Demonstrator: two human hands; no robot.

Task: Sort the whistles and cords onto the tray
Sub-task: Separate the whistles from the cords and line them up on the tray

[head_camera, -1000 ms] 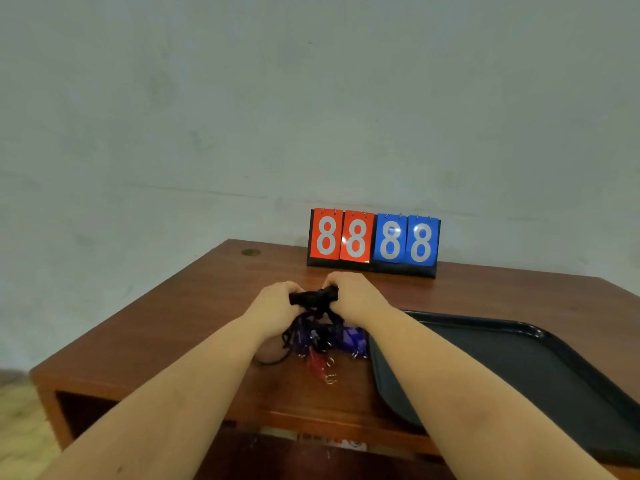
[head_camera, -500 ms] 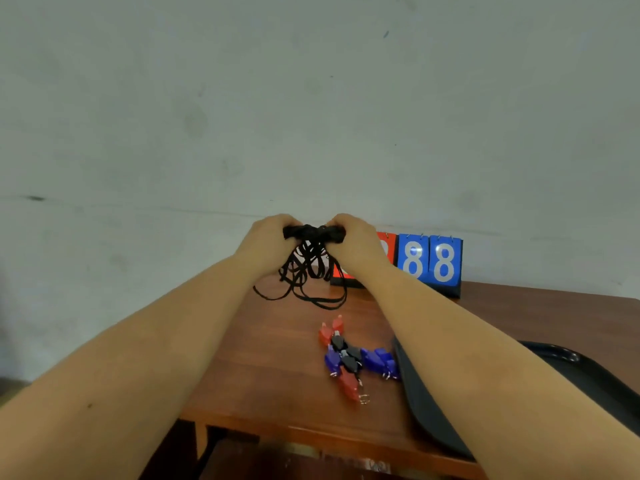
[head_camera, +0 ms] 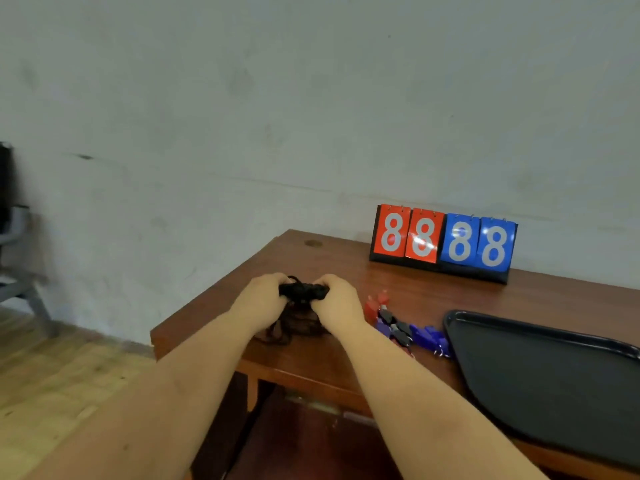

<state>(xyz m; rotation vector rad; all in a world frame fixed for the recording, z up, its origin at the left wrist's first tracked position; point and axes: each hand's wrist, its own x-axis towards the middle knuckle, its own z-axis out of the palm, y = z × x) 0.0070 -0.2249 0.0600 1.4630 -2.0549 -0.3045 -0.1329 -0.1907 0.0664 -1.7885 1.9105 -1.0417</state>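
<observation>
A: What carries everything?

B: A reddish-brown wooden tabletop (head_camera: 332,265) against a pale wall.

A: What lies on it?

B: At the back, a scoreboard (head_camera: 443,242) reading 8 8 in red, 8 8 in blue. At the right, a dark tray (head_camera: 540,368). Just left of the tray, a cluster of red, blue and black whistles (head_camera: 401,327). Further left, loops of black cords (head_camera: 294,325) rest on the wood.

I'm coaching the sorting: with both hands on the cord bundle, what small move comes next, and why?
Probably carry the cord bundle right onto the tray. Left hand and right hand both grip it, apart from the whistles, and nothing shows on the tray.
</observation>
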